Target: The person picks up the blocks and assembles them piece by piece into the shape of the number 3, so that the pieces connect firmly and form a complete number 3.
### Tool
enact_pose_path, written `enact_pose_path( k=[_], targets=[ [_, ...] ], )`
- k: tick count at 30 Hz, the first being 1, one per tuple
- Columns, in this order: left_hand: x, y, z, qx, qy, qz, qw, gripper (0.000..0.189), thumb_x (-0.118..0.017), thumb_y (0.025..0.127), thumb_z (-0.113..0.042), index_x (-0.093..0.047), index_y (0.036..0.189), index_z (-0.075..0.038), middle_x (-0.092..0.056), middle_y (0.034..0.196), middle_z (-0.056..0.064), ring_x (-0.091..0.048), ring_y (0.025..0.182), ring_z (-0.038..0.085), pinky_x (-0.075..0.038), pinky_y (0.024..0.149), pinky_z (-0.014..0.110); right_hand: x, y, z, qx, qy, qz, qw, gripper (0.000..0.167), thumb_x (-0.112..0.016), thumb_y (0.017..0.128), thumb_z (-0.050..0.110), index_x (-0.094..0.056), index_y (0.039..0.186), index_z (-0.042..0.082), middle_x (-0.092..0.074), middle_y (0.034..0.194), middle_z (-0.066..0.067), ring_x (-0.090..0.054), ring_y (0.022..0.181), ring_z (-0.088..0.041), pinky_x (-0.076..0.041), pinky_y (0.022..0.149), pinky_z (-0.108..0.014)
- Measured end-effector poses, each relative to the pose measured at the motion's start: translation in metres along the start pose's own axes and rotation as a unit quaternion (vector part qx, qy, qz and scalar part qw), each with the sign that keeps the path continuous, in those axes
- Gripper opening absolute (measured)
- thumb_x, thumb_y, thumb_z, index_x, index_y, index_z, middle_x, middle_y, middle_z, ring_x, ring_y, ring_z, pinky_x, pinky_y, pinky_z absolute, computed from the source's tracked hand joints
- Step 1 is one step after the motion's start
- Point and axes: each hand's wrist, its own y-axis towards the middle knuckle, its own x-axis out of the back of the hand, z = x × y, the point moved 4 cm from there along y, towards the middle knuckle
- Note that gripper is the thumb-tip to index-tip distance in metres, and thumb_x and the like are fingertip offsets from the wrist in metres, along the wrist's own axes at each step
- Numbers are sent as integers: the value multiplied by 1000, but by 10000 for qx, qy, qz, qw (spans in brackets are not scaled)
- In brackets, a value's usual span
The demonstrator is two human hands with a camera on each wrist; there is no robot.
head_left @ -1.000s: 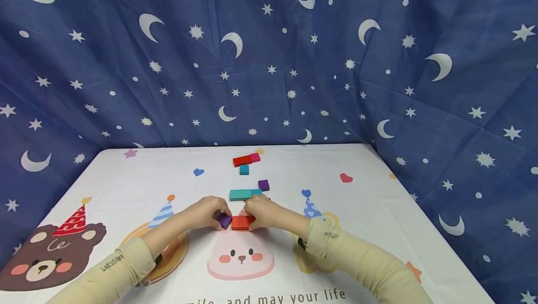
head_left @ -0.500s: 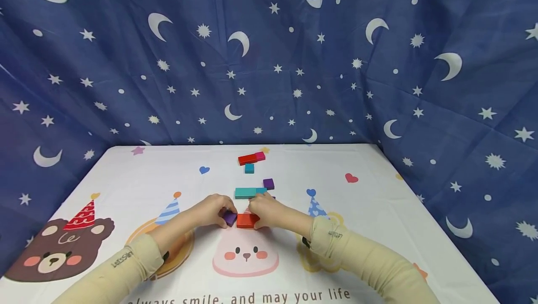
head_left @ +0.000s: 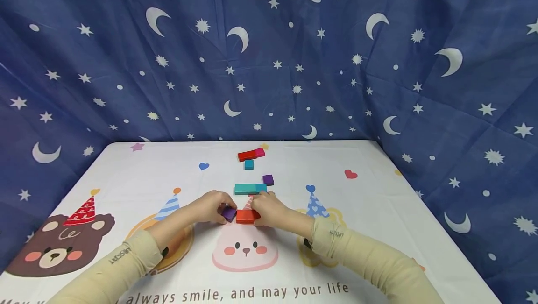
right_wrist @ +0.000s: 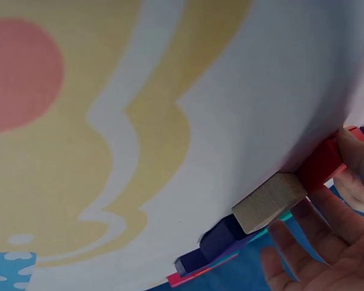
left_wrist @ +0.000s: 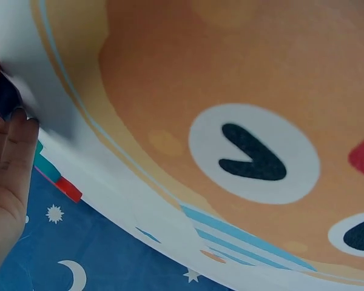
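In the head view my left hand (head_left: 213,207) pinches a small purple block (head_left: 229,214), held tilted close to the left end of a red block (head_left: 246,216). My right hand (head_left: 270,208) grips that red block at its right end. Seen from the right wrist, the thumb lies on the red block (right_wrist: 320,165), and a bare wooden block (right_wrist: 270,203) sits end to end with it beside the fingers. My right hand hides this wooden block from the head view. The left wrist view catches only part of the left hand (left_wrist: 11,160) and the dark purple block (left_wrist: 7,96) at its fingertips.
Behind the hands lie a teal block (head_left: 245,189) with a blue block (head_left: 261,187) at its end, and a purple cube (head_left: 268,180). Farther back are a red block (head_left: 247,155), a pink block (head_left: 260,152) and a blue cube (head_left: 249,165). A starry curtain (head_left: 269,61) stands behind the table.
The head view has shifted slightly. My right fingers have drawn back a little from the blue block, which now shows more fully. Both hands keep their blocks.
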Motion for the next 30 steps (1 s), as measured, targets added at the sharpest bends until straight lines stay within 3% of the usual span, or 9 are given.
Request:
enact_pose_path(
  k=[7,15,21,26,30],
  targets=[
    [-2,1,1,9,-73,92,9999,38,-82,69,-10,-70,104,-3,-68,100,7,-54,82,12,-48,75,24,-2,-2,-2,111,-50,-7,9999,32,-80,74,31,-71,97,11,-68,101,-1,-52,91,-16,-40,80,-28],
    [3,-1,0,-194,-194,215,9994,51,-82,71,-24,-66,114,-1,-68,100,7,-53,80,14,-44,71,21,-1,-5,-9,266,407,-231,9985,45,-80,73,36,-68,110,12,-67,103,0,-52,97,-16,-40,85,-32],
    [2,-3,1,0,-388,325,9987,57,-79,74,-33,-63,119,-3,-67,107,9,-53,83,14,-45,74,23,0,-5,-15,347,744,-362,9960,47,-79,74,37,-68,111,11,-68,106,-2,-53,101,-19,-41,88,-35],
    [6,-3,5,77,-565,67,9983,54,-77,76,-33,-63,119,-3,-67,111,9,-58,90,18,-50,78,29,11,-4,-22,285,927,-586,9936,45,-78,75,35,-68,112,11,-68,110,-3,-55,104,-22,-42,91,-41],
    [14,-1,9,78,-735,-423,9964,44,-74,81,-27,-65,115,-1,-68,112,12,-62,94,24,-54,81,35,16,-2,-31,153,1110,-634,9917,44,-77,76,35,-68,112,11,-68,111,-5,-57,105,-23,-43,90,-42]
  ],
)
